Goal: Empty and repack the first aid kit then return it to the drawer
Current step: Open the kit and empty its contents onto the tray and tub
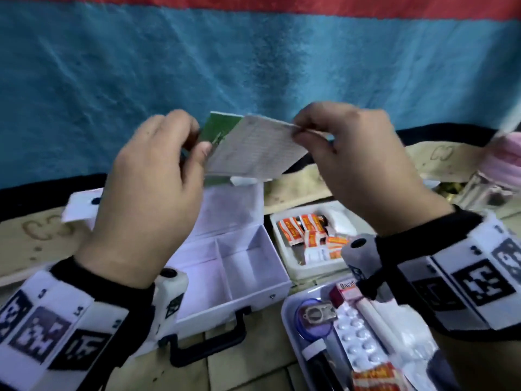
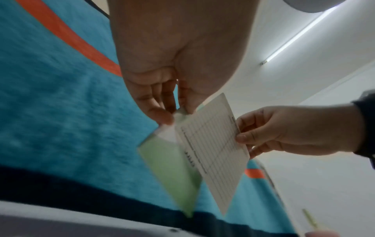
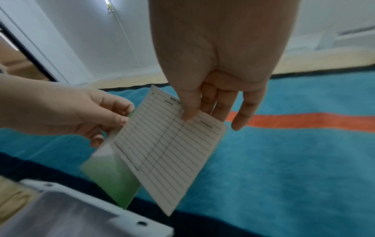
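The white first aid kit box lies open below my hands, its divided compartments bare and its black handle toward me. Above it my left hand pinches a green booklet at its top edge. My right hand pinches the top of a white lined card between thumb and fingers, beside the green booklet and overlapping it. Both sheets hang in the air over the box's raised lid.
A white inner tray with orange sachets sits right of the box. A nearer tray holds a blister pack, a blue lid, a tube and a vial. Blue and orange blanket lies behind; a pink cloth at far right.
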`<state>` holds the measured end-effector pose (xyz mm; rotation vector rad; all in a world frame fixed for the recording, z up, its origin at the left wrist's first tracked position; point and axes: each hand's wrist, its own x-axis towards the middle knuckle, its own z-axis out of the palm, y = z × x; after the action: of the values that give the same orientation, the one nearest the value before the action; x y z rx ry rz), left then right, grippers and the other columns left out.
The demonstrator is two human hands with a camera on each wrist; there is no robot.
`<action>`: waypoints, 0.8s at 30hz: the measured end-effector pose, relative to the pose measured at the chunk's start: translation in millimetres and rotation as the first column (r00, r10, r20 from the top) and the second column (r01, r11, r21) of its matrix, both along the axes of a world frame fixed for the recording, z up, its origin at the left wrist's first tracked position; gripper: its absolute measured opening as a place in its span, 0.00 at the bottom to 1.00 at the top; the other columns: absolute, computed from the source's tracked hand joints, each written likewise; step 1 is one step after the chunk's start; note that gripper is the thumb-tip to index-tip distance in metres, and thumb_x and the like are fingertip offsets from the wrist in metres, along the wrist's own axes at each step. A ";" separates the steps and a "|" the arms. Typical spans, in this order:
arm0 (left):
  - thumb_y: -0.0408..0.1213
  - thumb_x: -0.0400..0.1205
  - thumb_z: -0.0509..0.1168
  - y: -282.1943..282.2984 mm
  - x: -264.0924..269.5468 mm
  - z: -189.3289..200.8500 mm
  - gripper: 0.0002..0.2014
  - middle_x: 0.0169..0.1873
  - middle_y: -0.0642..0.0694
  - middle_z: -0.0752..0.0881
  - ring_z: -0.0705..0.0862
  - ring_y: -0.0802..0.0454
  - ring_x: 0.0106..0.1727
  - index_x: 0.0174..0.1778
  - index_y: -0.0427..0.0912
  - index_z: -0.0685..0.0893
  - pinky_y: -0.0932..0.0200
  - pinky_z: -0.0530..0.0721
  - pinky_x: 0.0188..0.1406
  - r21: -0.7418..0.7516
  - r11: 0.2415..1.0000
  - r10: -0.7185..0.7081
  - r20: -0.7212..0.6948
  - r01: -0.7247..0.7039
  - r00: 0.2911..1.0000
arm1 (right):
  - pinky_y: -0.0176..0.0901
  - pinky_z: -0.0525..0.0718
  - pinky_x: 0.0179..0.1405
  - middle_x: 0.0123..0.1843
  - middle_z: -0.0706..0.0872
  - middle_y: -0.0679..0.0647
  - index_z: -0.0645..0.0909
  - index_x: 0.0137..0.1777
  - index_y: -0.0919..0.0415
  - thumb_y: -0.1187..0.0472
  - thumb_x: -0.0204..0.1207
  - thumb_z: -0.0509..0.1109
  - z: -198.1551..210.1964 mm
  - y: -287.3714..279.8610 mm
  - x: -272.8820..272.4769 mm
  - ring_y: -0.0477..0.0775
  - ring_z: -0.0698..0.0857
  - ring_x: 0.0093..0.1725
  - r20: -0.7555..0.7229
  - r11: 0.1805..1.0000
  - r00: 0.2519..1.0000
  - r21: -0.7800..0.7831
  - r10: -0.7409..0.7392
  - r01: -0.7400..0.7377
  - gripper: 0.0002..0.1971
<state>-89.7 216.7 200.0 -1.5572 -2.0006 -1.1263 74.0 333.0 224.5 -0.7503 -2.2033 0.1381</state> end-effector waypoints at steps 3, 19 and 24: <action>0.42 0.85 0.58 7.2 35.9 -2.9 0.09 0.32 0.41 0.83 0.82 0.36 0.35 0.47 0.39 0.72 0.43 0.75 0.35 -0.012 0.990 -0.136 0.118 0.138 0.984 | 0.34 0.73 0.39 0.35 0.84 0.48 0.84 0.45 0.55 0.59 0.74 0.69 0.1 -6.4 56.9 0.45 0.81 0.38 -0.039 0.995 0.994 0.014 -0.102 0.102 0.04; 0.36 0.83 0.57 38.4 173.3 -67.6 0.04 0.38 0.43 0.87 0.87 0.43 0.35 0.51 0.45 0.68 0.37 0.85 0.37 -0.337 0.898 -0.071 0.525 0.284 0.848 | 0.48 0.81 0.33 0.34 0.84 0.57 0.81 0.45 0.58 0.67 0.76 0.69 -113.2 31.2 300.2 0.59 0.78 0.26 0.226 0.643 0.780 -0.459 -0.584 0.614 0.04; 0.37 0.84 0.58 40.3 194.5 -74.3 0.04 0.35 0.49 0.88 0.87 0.44 0.34 0.51 0.46 0.69 0.43 0.84 0.35 -0.396 0.899 0.065 0.539 0.185 0.840 | 0.41 0.69 0.25 0.28 0.80 0.52 0.84 0.52 0.61 0.65 0.78 0.66 -131.0 63.5 296.5 0.56 0.76 0.29 0.450 0.648 0.780 -0.445 -0.435 0.618 0.07</action>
<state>104.8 257.0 125.7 -1.6407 -2.7588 -1.3232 370.5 396.5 93.6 -1.8602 -2.1124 0.4244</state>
